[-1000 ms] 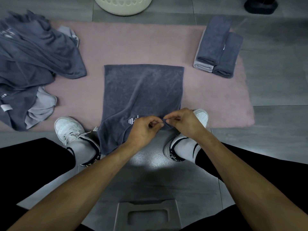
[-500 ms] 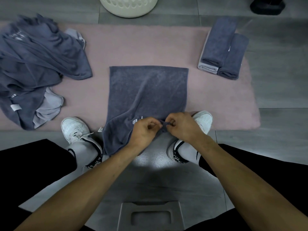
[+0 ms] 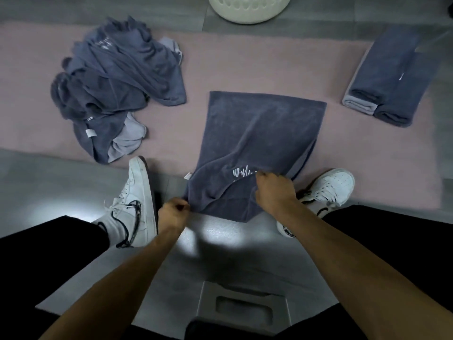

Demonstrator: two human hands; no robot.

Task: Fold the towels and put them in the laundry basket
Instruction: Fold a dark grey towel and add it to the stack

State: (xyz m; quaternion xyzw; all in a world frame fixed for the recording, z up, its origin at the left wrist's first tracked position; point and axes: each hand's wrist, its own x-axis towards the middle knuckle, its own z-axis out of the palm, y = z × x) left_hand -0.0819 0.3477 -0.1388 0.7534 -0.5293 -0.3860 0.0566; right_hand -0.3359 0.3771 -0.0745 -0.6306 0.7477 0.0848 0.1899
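One dark grey towel (image 3: 259, 133) is spread flat on a pink rug (image 3: 220, 60), with its near end hanging off the rug's edge over the grey floor (image 3: 49, 182). Its near left corner is pinched by the left hand (image 3: 172, 213), whose fingers are curled tight on the cloth. The near edge further right is gripped by the right hand (image 3: 274, 190), also with fingers curled around the fabric, just below a small white logo (image 3: 242, 172) stitched on the towel. The near part of the towel is lifted and rumpled between the two hands.

A heap of unfolded towels (image 3: 115, 87) is seen on the far left of the rug; dark grey and pale grey cloth are mixed in it, and the number cannot be told. Two folded towels (image 3: 389, 77) are laid side by side on the far right of the rug, touching each other. One white laundry basket (image 3: 250, 8) is set on the floor beyond the rug, cut off by the top edge.

Two white shoes are visible, the left shoe (image 3: 137, 192) on the floor and the right shoe (image 3: 328, 187) at the rug's near edge. One grey stool (image 3: 242, 305) is seen nearest, between the forearms.
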